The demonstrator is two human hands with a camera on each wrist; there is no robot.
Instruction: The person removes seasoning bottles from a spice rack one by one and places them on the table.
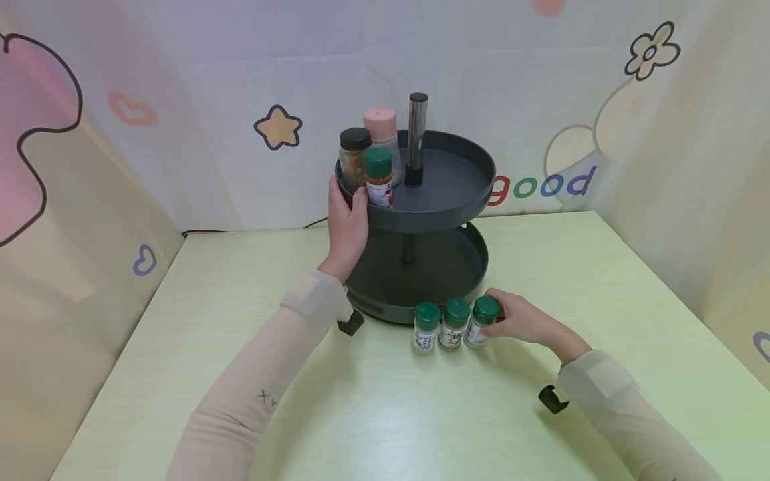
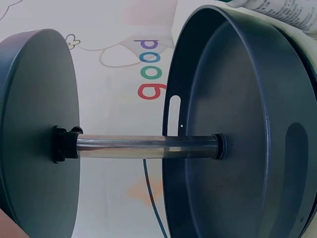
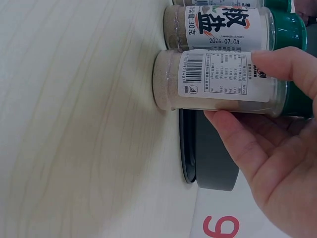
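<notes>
Our right hand (image 1: 519,322) pinches a probably light, slick spice jar (image 3: 218,82), sensibly below its green cap (image 1: 486,307), our left hand (image 1: 347,226) extended against the upper tray (image 1: 436,219).

Head view from above, facing forward-down, wrist views close, turned sideways (head and left wrist share the stand (image 1: 424,220))

The tabletop (image 1: 385,414) is pale yellow-green, with a wood-like grain. Toward its back edge stands a dark, round two-tier rack (image 1: 427,219). Just before the rack, the left jar (image 1: 424,339) and the middle jar (image 1: 452,334), both green-capped, stand upright on the tabletop. Beside them is a third jar (image 1: 474,334); whether its base touches the surface, I cannot tell.
</notes>
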